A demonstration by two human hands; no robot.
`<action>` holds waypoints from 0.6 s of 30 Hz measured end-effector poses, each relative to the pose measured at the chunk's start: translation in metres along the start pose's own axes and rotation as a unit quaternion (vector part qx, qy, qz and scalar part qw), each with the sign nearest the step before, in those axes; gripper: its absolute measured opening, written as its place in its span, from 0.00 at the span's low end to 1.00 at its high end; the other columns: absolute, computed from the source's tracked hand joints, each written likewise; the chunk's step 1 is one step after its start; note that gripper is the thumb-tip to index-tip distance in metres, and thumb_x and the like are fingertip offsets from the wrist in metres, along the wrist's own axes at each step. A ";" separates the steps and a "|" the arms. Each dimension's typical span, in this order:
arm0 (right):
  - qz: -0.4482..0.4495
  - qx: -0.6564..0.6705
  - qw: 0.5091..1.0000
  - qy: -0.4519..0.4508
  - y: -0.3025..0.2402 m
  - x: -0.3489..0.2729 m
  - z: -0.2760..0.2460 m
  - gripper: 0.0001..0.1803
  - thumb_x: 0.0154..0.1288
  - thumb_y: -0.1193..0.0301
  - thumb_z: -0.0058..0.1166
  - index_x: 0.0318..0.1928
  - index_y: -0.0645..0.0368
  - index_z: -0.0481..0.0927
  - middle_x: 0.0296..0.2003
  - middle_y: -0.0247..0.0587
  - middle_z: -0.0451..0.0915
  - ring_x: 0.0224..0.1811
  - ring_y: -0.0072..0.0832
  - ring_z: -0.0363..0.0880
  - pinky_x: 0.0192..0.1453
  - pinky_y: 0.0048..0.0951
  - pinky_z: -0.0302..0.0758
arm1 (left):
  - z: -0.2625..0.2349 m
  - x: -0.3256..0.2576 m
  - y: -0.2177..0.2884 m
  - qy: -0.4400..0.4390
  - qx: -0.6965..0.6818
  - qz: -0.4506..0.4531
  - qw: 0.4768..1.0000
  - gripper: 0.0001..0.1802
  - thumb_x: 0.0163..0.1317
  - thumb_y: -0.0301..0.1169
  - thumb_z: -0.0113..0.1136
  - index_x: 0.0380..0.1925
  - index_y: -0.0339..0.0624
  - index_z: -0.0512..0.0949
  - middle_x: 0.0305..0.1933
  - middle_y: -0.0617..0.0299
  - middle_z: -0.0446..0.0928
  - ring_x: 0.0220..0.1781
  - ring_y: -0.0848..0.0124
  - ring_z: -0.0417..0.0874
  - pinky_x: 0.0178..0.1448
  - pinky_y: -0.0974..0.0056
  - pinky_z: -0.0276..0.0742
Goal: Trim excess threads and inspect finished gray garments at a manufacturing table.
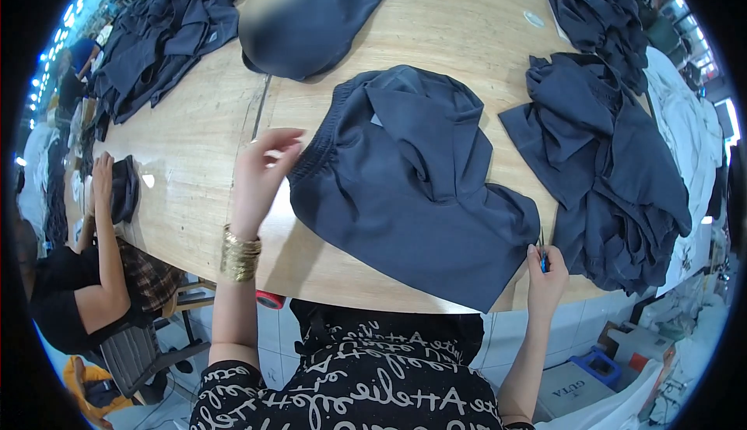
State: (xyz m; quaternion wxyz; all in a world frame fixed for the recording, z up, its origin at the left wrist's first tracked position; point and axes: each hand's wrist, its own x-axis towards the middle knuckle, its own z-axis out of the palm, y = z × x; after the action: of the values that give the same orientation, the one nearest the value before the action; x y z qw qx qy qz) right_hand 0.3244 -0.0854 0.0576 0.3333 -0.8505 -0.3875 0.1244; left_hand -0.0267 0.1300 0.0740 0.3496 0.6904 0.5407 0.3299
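Note:
A dark navy garment with an elastic waistband [405,189] lies spread on the wooden table [194,157] in front of me. My left hand [261,177], with gold bangles on the wrist, hovers at the garment's waistband edge, fingers apart and curled, holding nothing. My right hand [545,274] sits at the garment's lower right corner near the table edge and grips small blue-handled thread snips [542,255], blades pointing up toward the cloth.
A heap of dark garments [599,165] lies to the right, another pile [167,29] at the far left, one more [311,29] straight ahead. A seated person [93,274] works at the left table edge. Boxes [568,387] stand on the floor at right.

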 end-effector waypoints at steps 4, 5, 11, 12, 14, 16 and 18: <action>-0.035 0.025 0.999 0.023 -0.031 0.005 0.011 0.11 0.60 0.72 0.57 0.28 0.67 0.72 0.20 0.33 0.66 0.24 0.17 0.59 0.28 0.20 0.58 | 0.051 0.018 0.003 0.017 0.088 0.117 0.989 0.16 0.52 0.37 0.66 0.40 0.43 0.80 0.43 0.53 0.72 0.47 0.59 0.74 0.51 0.60 0.70; -0.057 0.022 0.998 0.012 -0.038 0.005 0.013 0.09 0.58 0.74 0.57 0.29 0.68 0.73 0.22 0.36 0.67 0.23 0.21 0.62 0.28 0.23 0.61 | 0.065 0.025 -0.001 0.028 0.121 0.106 0.987 0.15 0.52 0.37 0.66 0.37 0.42 0.81 0.44 0.54 0.72 0.49 0.59 0.73 0.52 0.60 0.69; -0.079 -0.021 0.996 -0.029 -0.047 0.004 0.013 0.06 0.56 0.77 0.57 0.32 0.67 0.75 0.24 0.40 0.70 0.24 0.24 0.66 0.29 0.25 0.64 | 0.049 0.050 -0.012 0.008 -0.048 0.089 0.995 0.10 0.55 0.33 0.63 0.30 0.37 0.79 0.39 0.55 0.76 0.45 0.64 0.77 0.49 0.63 0.71; -0.053 -0.010 0.998 -0.020 -0.044 0.004 0.010 0.06 0.57 0.76 0.57 0.33 0.66 0.76 0.24 0.39 0.71 0.24 0.23 0.66 0.30 0.24 0.65 | 0.032 0.049 -0.013 0.045 -0.060 0.059 0.995 0.09 0.60 0.33 0.59 0.33 0.38 0.77 0.36 0.58 0.78 0.38 0.68 0.80 0.43 0.67 0.74; -0.025 0.003 1.000 -0.011 -0.034 0.004 0.011 0.07 0.58 0.75 0.57 0.34 0.66 0.76 0.24 0.39 0.72 0.24 0.22 0.67 0.30 0.23 0.65 | -0.008 0.044 -0.027 0.115 -0.077 0.020 0.990 0.09 0.66 0.35 0.50 0.36 0.41 0.74 0.35 0.61 0.79 0.34 0.73 0.82 0.39 0.71 0.74; -0.001 0.058 0.998 0.018 -0.020 0.004 0.014 0.09 0.60 0.72 0.57 0.35 0.67 0.76 0.24 0.37 0.74 0.25 0.19 0.67 0.30 0.21 0.66 | -0.044 0.033 -0.039 0.165 -0.007 -0.034 0.986 0.11 0.67 0.35 0.50 0.33 0.39 0.75 0.35 0.61 0.79 0.35 0.73 0.81 0.38 0.70 0.74; 0.008 0.056 0.998 0.000 -0.013 0.004 0.012 0.11 0.61 0.70 0.57 0.35 0.67 0.76 0.23 0.37 0.74 0.24 0.19 0.67 0.31 0.20 0.66 | -0.062 0.019 -0.057 0.157 0.200 0.019 0.967 0.12 0.64 0.36 0.54 0.33 0.37 0.76 0.35 0.58 0.79 0.38 0.71 0.80 0.39 0.67 0.74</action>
State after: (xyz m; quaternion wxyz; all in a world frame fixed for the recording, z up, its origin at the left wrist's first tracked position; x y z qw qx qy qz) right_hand 0.3136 -0.0705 0.0576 0.3789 -0.8336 -0.3733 0.1488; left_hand -0.1046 0.1662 0.0608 0.1090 0.6961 0.6302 0.3262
